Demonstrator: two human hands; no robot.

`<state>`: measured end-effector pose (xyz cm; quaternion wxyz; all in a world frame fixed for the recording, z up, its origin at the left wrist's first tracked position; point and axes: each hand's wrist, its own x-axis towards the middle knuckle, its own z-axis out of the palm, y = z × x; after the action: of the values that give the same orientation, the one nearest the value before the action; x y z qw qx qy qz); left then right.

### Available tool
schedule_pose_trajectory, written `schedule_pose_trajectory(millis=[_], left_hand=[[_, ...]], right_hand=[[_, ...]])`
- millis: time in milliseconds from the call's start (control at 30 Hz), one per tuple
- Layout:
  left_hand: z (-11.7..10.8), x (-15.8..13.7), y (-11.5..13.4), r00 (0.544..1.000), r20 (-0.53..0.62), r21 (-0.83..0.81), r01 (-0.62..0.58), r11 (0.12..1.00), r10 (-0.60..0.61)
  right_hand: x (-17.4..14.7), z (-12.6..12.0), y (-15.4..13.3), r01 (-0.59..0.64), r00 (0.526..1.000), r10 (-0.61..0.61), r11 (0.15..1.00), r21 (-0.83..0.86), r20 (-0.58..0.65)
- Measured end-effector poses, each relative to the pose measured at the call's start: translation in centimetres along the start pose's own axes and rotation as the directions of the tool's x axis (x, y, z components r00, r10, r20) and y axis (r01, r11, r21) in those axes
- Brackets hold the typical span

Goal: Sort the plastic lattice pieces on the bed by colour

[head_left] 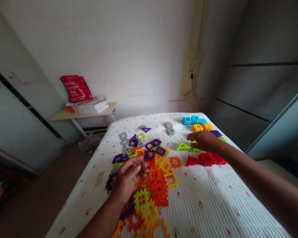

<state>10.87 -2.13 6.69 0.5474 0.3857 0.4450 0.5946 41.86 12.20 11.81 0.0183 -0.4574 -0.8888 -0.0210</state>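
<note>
My left hand (132, 173) hovers over the left side of a loose pile of notched plastic building pieces. Its fingers are curled towards the thumb, and what they hold, if anything, is hidden. Orange pieces (157, 185) lie just right of it, a lime-green window piece (141, 200) in front, and purple pieces (119, 158) behind. My right hand (201, 140) reaches across to the colour groups on the right. Its fingers are closed at a lime-green piece (193, 142), just above the row of lime-green pieces (185, 147). Red pieces (207, 159) lie nearer me, below the wrist.
Yellow pieces (202, 127), blue pieces (194, 120) and a purple group (216, 133) lie along the far right. Grey pieces (169, 129) stand mid-bed on the white ribbed cover (203, 211). A side table (104, 112) at back left carries a red bag (75, 88) and white box (93, 105).
</note>
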Motion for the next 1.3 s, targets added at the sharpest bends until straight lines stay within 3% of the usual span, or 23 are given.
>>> schedule_pose_trajectory(millis=[133,200,267,333,400,433,500,533,800,933,1067,1300], left_hand=[[-0.5,0.5,2.3,0.994,-0.097,-0.094,-0.051,0.994,0.042],[-1.2,1.1,3.2,0.987,-0.141,-0.080,-0.094,0.992,0.082],[-2.3,1.8,4.0,0.971,-0.180,-0.011,-0.159,0.987,0.154],[-3.9,2.7,4.4,0.949,-0.200,0.185,-0.208,0.960,0.244],[-5.7,3.6,4.4,0.935,-0.146,0.558,-0.190,0.807,0.322],[-6.6,4.0,4.3,0.940,-0.084,0.743,-0.162,0.650,0.331],[-8.1,4.5,3.9,0.958,0.036,0.926,-0.138,0.351,0.284],[-8.5,4.7,3.6,0.966,0.079,0.954,-0.145,0.263,0.248],[-8.4,5.8,1.1,0.976,0.212,0.977,-0.213,0.011,0.059],[-8.3,7.2,0.9,0.972,0.236,0.970,-0.237,-0.052,-0.019],[-8.3,8.0,1.1,0.965,0.263,0.962,-0.264,-0.071,-0.024],[-8.6,7.7,1.5,0.955,0.287,0.958,-0.287,0.002,0.075]], right_hand=[[-0.6,1.4,-6.3,0.278,0.960,-0.278,0.954,0.109,-0.014],[-1.0,2.8,-8.9,0.362,0.932,-0.362,0.920,0.148,-0.029],[-1.4,4.4,-10.7,0.404,0.915,-0.399,0.900,0.166,-0.062],[-1.8,6.0,-11.8,0.432,0.901,-0.418,0.887,0.162,-0.114],[-2.3,7.5,-12.3,0.454,0.887,-0.429,0.879,0.148,-0.170],[-2.5,8.1,-12.4,0.457,0.883,-0.428,0.878,0.144,-0.194],[-3.0,9.1,-12.4,0.454,0.879,-0.416,0.878,0.149,-0.232],[-3.2,9.5,-12.5,0.455,0.877,-0.410,0.876,0.157,-0.251],[-3.9,10.4,-12.5,0.449,0.863,-0.354,0.864,0.228,-0.361],[-3.9,10.6,-12.5,0.455,0.857,-0.360,0.864,0.215,-0.368],[-3.9,10.6,-12.5,0.453,0.859,-0.359,0.865,0.215,-0.366],[-3.7,10.7,-12.5,0.454,0.855,-0.361,0.868,0.201,-0.372]])
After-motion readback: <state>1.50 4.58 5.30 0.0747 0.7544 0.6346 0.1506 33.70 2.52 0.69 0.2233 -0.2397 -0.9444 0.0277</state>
